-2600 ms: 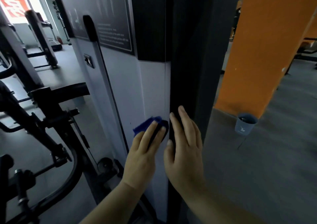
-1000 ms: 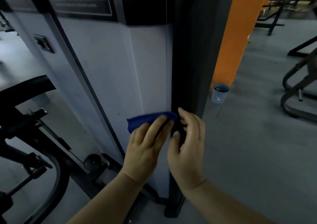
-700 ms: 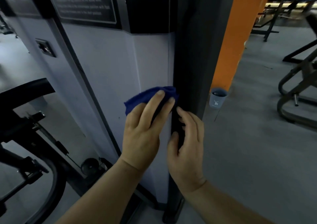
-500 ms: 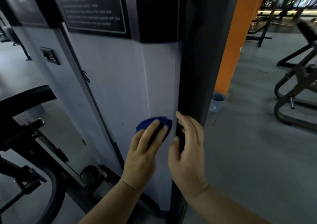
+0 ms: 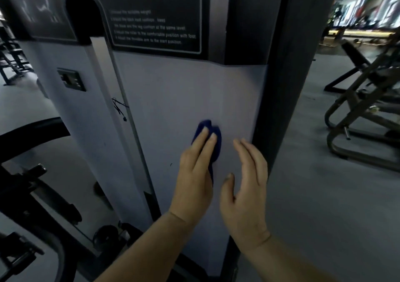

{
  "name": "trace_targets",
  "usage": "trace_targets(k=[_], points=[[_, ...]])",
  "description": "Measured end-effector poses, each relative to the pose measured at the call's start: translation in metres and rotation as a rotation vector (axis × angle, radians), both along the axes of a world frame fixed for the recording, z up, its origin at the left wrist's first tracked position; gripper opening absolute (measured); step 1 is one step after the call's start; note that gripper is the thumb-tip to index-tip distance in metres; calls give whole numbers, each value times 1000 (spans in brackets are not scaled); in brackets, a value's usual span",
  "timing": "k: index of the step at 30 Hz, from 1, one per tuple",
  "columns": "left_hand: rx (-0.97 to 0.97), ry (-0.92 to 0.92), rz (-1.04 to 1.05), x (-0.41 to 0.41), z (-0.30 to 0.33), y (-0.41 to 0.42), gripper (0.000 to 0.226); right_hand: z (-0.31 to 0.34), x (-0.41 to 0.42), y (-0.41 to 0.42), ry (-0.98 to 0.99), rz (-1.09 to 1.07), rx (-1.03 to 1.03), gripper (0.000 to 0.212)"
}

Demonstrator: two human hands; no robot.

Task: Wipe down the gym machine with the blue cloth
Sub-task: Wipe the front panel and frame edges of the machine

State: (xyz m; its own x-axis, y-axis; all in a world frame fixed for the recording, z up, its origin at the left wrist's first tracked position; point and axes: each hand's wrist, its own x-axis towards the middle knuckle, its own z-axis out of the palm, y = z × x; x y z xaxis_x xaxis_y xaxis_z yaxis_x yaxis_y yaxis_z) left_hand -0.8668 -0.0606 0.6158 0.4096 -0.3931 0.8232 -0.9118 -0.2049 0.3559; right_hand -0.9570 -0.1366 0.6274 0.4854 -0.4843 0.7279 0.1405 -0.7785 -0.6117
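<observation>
The gym machine's pale grey side panel (image 5: 173, 100) fills the middle of the view, with a dark upright post (image 5: 279, 87) along its right edge. My left hand (image 5: 194, 173) presses a small bunched blue cloth (image 5: 213, 139) flat against the panel; the cloth shows above and to the right of my fingers. My right hand (image 5: 244, 186) hovers just right of it, fingers apart and holding nothing, close to the panel's right edge and the post.
A black instruction plate (image 5: 155, 22) sits above on the panel. Black frame bars and a lever (image 5: 28, 184) stand at the left. Another machine's tubular frame (image 5: 363, 117) stands on the grey floor at the right.
My left hand slid the cloth leftward, away from the post and onto the flat panel. My right hand came off the post's edge and now hovers open. The view shifted right.
</observation>
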Motion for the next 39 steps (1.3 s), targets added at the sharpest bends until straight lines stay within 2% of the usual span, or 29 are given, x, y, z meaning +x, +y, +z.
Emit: trace_targets(k=[4, 6, 8, 12, 15, 18, 20, 25, 27, 29, 31, 34, 35, 37, 39], points=[[-33, -125, 51, 19, 68, -5, 50, 12, 6, 3, -34, -63, -32, 63], [-41, -143, 65, 20, 74, -8, 54, 18, 9, 5, -43, -88, -61, 65], [-16, -159, 52, 18, 50, -7, 60, 19, 11, 7, -31, -103, -94, 70], [162, -90, 26, 18, -30, 13, 93, -1, 9, 7, 112, -156, -247, 70], [173, -78, 60, 24, -30, 20, 81, -25, 5, 3, 267, -194, -402, 74], [85, -78, 149, 33, 1, 14, 73, -36, 3, 4, 325, -192, -401, 84], [87, -82, 156, 35, -7, 12, 69, -36, 3, 8, 340, -176, -375, 86], [188, 65, 109, 9, -89, 18, 81, -37, 0, 13, 423, -189, -367, 83], [160, 137, 75, 9, -85, 17, 82, -44, -2, 15, 460, -177, -376, 85], [116, 113, 91, 21, -66, 16, 84, -51, -3, 19, 488, -166, -389, 86], [83, 51, 127, 36, -52, 15, 83, -56, -3, 23, 502, -167, -420, 85], [110, 104, 150, 33, -60, 20, 78, -60, 1, 28, 536, -175, -465, 79], [171, 116, 148, 25, -70, 22, 74, -62, 3, 29, 559, -182, -486, 75], [280, 120, 10, 9, -93, 27, 60, -66, 4, 30, 624, -203, -550, 65], [266, 94, -3, 9, -98, 29, 56, -70, 4, 30, 675, -218, -597, 63]])
